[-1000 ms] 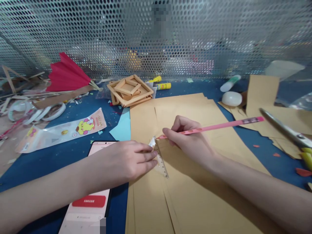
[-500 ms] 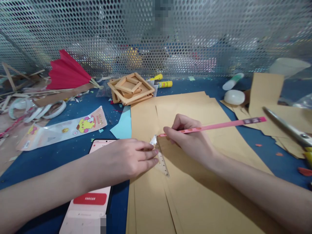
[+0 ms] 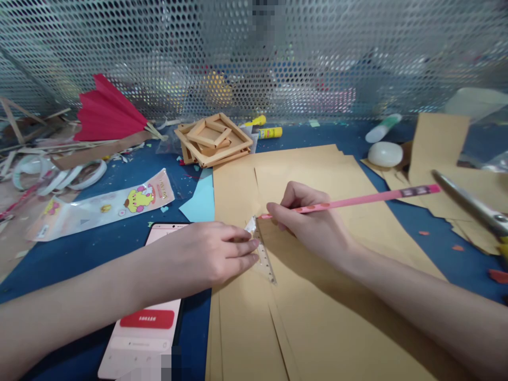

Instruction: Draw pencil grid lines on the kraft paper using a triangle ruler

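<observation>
My left hand point(image 3: 212, 253) lies flat with fingers stretched, pressing a small clear ruler point(image 3: 264, 256) onto brown kraft paper point(image 3: 317, 307). My right hand point(image 3: 313, 222) pinches a long pink pencil point(image 3: 357, 200); its tip meets the ruler's upper end on the paper. The pencil's far end points right. My left forearm crosses a phone point(image 3: 145, 323) with a red button on its screen.
Stacked wooden frames point(image 3: 212, 140), a folded red paper fan point(image 3: 105, 114), a sticker packet point(image 3: 103, 206), tape rings point(image 3: 59, 177), glue sticks point(image 3: 270, 132), a white oval object point(image 3: 384, 154), scissors point(image 3: 472, 203), more brown paper point(image 3: 436, 153) and a perforated metal screen point(image 3: 254, 58) lie around.
Hardly anything differs; the hands keep their hold on ruler and pencil, and the view has drifted slightly.
</observation>
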`<state>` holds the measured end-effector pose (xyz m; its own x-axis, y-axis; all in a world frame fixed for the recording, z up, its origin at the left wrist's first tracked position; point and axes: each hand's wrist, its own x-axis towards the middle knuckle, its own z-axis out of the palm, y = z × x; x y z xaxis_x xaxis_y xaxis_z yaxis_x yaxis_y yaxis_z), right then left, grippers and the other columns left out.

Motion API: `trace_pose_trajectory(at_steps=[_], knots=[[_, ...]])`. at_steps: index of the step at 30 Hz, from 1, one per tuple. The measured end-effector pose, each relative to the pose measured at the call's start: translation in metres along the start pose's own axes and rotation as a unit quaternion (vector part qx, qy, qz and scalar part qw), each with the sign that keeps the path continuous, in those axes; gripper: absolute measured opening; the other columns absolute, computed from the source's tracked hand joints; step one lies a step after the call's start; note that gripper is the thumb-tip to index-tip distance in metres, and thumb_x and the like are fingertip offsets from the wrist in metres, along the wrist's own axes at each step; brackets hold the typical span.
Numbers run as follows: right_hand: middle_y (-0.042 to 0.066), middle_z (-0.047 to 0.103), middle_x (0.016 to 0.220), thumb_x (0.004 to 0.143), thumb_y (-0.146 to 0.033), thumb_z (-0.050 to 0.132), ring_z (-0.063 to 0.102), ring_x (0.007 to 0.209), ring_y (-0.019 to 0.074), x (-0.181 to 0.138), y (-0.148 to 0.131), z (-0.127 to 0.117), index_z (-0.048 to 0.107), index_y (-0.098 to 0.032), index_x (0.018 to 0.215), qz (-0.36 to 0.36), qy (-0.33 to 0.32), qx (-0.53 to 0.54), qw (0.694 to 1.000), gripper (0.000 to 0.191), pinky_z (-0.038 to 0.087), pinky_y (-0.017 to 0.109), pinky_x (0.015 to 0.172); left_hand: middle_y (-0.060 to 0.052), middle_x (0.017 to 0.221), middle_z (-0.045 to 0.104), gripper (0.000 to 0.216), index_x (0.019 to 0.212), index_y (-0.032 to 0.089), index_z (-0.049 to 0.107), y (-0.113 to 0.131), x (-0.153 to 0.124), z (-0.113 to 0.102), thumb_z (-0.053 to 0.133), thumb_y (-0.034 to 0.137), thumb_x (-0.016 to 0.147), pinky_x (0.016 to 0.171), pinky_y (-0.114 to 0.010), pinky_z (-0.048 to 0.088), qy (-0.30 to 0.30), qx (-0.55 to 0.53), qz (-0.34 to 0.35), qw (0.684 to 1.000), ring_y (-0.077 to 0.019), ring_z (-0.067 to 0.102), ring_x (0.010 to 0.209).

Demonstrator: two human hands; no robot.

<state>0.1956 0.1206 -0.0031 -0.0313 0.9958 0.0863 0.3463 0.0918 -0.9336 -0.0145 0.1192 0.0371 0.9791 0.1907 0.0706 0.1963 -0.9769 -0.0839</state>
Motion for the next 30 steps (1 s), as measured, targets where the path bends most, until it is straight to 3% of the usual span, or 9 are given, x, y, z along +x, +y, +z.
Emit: trace_pose_trajectory(at_steps=[13,30], knots=[[-0.005,0.042,0.05,0.067,-0.011,0.059,0.037,0.048,0.0079,-0.003,-0.004,-0.002,0.037,-0.02,0.052,0.014,-0.012,-0.011,1.0,0.028,0.027,0.023,0.043,-0.004,0.119,0.064,0.046,0.11,0.011,0.064,0.001,0.0,0.002,0.02,0.007,0.099,0.099,-0.021,0.04,0.015,0.02,0.012,1.0,-0.012,0.059,0.109],[-0.008,0.033,0.043,0.063,-0.005,0.054,0.032,0.041,0.0045,-0.012,-0.013,-0.01,0.032,-0.019,0.048,0.034,-0.198,0.016,0.979,0.03,0.022,0.02,0.038,-0.001,0.12,0.063,0.04,0.113,0.012,0.064,-0.001,-0.002,0.004,0.027,0.009,0.099,0.103,-0.023,0.038,-0.001,0.023,0.026,0.999,-0.0137,0.056,0.114]])
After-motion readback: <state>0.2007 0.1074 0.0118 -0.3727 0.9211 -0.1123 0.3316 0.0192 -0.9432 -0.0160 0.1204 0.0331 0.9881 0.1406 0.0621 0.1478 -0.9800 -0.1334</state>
